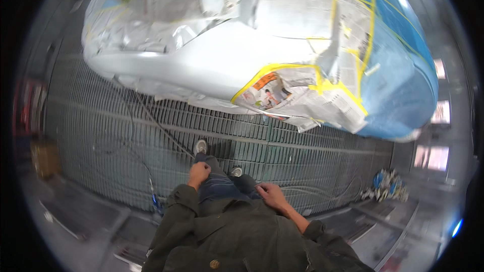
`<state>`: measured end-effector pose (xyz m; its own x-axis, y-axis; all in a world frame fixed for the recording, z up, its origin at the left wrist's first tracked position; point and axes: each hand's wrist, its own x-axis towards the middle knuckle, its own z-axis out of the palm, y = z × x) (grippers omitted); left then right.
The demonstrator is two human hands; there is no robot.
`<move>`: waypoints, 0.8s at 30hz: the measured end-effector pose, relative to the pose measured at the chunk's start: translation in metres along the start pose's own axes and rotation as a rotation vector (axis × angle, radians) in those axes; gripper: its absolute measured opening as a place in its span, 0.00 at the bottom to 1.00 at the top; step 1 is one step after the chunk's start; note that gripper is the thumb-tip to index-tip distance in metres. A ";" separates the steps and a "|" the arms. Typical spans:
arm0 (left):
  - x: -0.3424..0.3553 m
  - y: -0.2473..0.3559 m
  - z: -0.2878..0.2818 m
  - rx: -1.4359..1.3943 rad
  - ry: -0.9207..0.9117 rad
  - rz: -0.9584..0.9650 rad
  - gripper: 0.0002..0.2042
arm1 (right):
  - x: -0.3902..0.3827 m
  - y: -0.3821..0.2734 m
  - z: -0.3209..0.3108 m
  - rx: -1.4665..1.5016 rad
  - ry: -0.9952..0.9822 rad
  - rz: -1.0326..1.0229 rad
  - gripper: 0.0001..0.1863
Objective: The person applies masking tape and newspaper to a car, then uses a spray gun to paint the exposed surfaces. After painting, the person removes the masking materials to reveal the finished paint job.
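My left hand [199, 174] is in front of my left thigh, its fingers curled in; whether anything is inside them is hidden. Lower and to the right, my right hand [272, 195] bends its fingers together beside the dark trousers [220, 185]; what they may pinch I cannot make out. Both hands are well apart from the car body [196, 65], which stands ahead with a pale grey-white painted panel. Newspaper sheets [297, 12] edged with yellow tape [372, 35] cover parts of it. Blue film [398, 78] wraps its right end.
Beneath me lies a slatted metal floor grating [282, 143]. A hose [159, 126] runs across it at left, near a thin cable with a blue end piece [155, 201]. A cardboard box [45, 157] stands far left; a crumpled heap [387, 185] lies at right.
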<state>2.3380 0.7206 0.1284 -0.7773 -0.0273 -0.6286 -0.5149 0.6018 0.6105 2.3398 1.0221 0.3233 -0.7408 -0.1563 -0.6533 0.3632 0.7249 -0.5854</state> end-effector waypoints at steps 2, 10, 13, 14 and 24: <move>0.001 0.002 0.014 -0.062 0.067 -0.035 0.11 | 0.007 0.039 0.005 -0.006 -0.042 -0.015 0.17; 0.042 0.071 0.045 -0.291 0.273 0.059 0.10 | 0.029 0.111 -0.007 -0.253 -0.132 0.122 0.19; 0.050 0.152 0.011 -0.269 0.430 0.329 0.07 | 0.023 0.118 -0.009 -0.206 -0.097 0.152 0.19; 0.055 0.177 0.001 -0.236 0.458 0.387 0.06 | 0.019 0.121 -0.008 -0.156 -0.088 0.155 0.19; 0.139 0.348 -0.081 -0.044 0.737 0.709 0.07 | -0.011 0.083 0.020 -0.046 -0.122 0.192 0.19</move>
<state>2.0218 0.8620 0.2927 -0.9295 -0.1691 0.3279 0.1490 0.6409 0.7530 2.3895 1.0709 0.2721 -0.5857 -0.0901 -0.8055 0.4628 0.7787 -0.4236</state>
